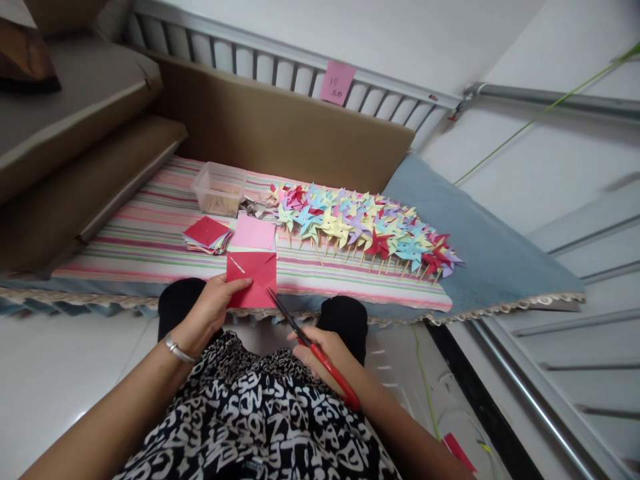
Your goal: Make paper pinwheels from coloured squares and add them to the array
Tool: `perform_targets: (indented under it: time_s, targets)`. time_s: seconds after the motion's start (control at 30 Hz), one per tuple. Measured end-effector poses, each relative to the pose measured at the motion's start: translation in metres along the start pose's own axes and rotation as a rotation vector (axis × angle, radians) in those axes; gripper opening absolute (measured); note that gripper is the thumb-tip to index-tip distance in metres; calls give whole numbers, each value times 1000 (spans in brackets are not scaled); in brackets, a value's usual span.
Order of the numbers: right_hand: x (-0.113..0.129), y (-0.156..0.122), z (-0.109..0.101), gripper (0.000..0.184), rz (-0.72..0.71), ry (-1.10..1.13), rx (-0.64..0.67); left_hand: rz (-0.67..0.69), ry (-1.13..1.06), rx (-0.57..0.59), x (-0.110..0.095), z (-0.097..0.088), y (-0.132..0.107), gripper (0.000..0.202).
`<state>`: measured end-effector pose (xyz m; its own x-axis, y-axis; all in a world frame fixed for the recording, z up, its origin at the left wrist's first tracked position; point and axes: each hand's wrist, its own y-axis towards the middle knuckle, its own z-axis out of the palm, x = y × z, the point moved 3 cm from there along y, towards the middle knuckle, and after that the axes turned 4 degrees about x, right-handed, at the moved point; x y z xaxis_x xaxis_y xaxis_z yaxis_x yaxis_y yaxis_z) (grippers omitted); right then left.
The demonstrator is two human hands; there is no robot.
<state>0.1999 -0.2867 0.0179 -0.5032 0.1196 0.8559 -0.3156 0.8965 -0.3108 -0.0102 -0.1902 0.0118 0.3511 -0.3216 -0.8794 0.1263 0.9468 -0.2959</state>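
Observation:
My left hand (215,303) pinches the left edge of a square of red paper (260,273), thumb on top. Slits run in from corners of the sheet. In my right hand (325,353) is a pair of red-handled scissors (327,365), with the blade tips at the paper's lower right part. Beyond the red sheet lies a pink paper square (254,233). To its left sits a stack of coloured paper squares (207,235), red on top. Many finished paper pinwheels (357,223) on thin sticks cover the right side of the striped cloth.
A clear plastic box (219,190) with thin sticks stands behind the stacks. Cardboard (280,127) leans against the radiator (240,61), which bears a pink note (337,82). Large cardboard boxes (75,133) fill the left side. A striped cloth (150,233) covers the work surface.

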Motion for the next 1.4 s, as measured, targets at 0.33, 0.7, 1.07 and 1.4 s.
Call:
perform_targets:
  time_s: [0.33, 0.7, 1.07, 1.4]
  targets:
    - [8, 3, 5, 19, 36, 15, -27, -70, 19, 18, -8, 4, -6, 33]
    - [8, 5, 3, 20, 35, -10, -6, -88, 39, 89, 0, 7, -6, 21]
    - [4, 3, 6, 21, 35, -2, -6, -96, 58, 120, -1, 7, -5, 20]
    - [8, 2, 1, 17, -11, -159, -6, -99, 50, 99, -2, 8, -4, 22]
